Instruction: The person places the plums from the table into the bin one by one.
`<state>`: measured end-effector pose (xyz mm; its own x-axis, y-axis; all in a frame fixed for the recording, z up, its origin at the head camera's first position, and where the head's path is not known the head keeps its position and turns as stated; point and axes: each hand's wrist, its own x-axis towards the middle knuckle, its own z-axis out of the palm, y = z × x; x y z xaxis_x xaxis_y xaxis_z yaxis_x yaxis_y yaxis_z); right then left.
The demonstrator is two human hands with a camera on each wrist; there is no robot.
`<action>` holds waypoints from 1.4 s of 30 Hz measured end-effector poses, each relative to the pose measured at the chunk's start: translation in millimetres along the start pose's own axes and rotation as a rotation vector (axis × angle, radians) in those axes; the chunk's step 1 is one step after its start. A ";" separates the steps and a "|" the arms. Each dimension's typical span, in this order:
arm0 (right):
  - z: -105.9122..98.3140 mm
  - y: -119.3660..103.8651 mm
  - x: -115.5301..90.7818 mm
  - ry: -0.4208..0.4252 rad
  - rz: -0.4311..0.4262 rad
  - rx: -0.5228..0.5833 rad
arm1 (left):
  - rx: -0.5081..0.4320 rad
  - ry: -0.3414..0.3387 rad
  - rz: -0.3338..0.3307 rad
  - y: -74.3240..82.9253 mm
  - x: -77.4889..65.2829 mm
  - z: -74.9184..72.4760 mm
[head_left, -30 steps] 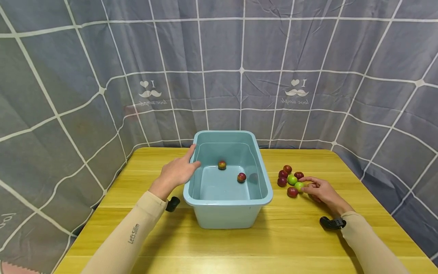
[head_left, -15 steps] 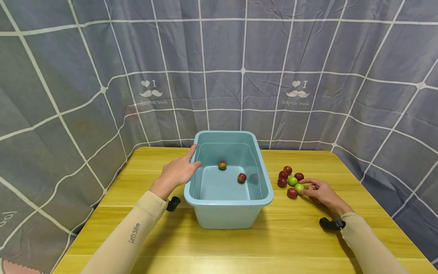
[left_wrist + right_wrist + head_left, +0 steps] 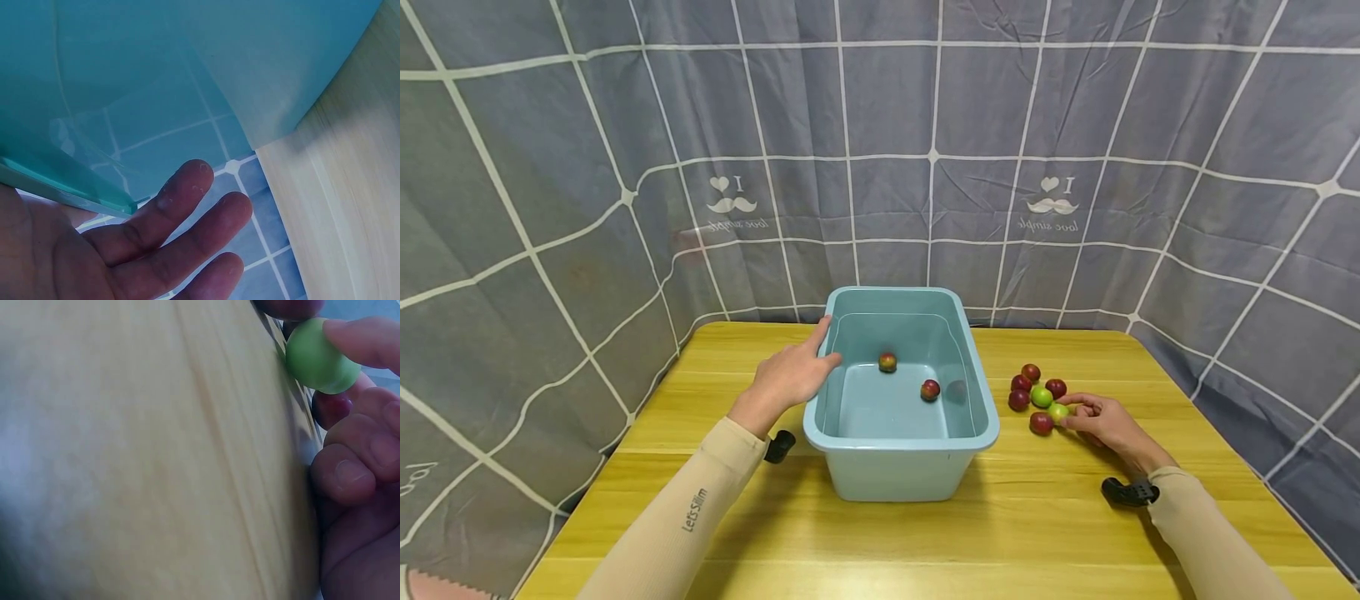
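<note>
OK, the pinched green fruit point(image 3: 1057, 413) is right of the blue bin point(image 3: 895, 475), well apart from it, held between thumb and index finger of the right hand point(image 3: 1105, 421). The other right fingers are curled in toward the palm. A second green fruit point(image 3: 1042, 396) and five dark red fruits point(image 3: 1018, 401) sit clustered on the wooden table point(image 3: 880, 550), also right of the bin, between it and that hand. Two reddish fruits point(image 3: 930, 390) lie inside the bin: one toward its far end, one nearer its right wall. The left hand point(image 3: 790, 375) grasps the bin's left rim, thumb hooked over the inside, other fingers extended loosely outside.

Hard to see: left thumb is mostly behind the rim in the left wrist view. Right wrist view crops the right hand, cluster is mostly blocked or cut off there, table blurry. Can't tell whether the pinched fruit touches the table or is just off it.

Vs half a second ago: pinched fruit is a touch further right of the bin, slightly more apart from the other green one. Left hand, bin and the two fruits in it: same spots.
</note>
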<state>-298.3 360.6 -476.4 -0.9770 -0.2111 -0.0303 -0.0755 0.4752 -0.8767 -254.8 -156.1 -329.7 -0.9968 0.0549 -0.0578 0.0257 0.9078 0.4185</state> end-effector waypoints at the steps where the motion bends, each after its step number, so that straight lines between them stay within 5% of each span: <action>1: 0.0 -0.2 -0.2 0.003 0.002 0.006 | -0.001 0.000 0.000 0.0 -0.2 -0.1; 27: -0.8 -10.7 -1.6 0.017 0.024 -0.035 | 0.021 0.006 -0.007 -0.3 -0.1 1.3; 42: -12.7 -52.9 1.0 0.061 -0.067 -0.090 | 0.014 0.007 -0.004 -0.9 -0.7 0.9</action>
<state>-297.8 346.1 -424.0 -0.9794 -0.1935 0.0583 -0.1555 0.5371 -0.8291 -254.1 -156.6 -330.8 -0.9974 0.0483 -0.0529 0.0228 0.9139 0.4052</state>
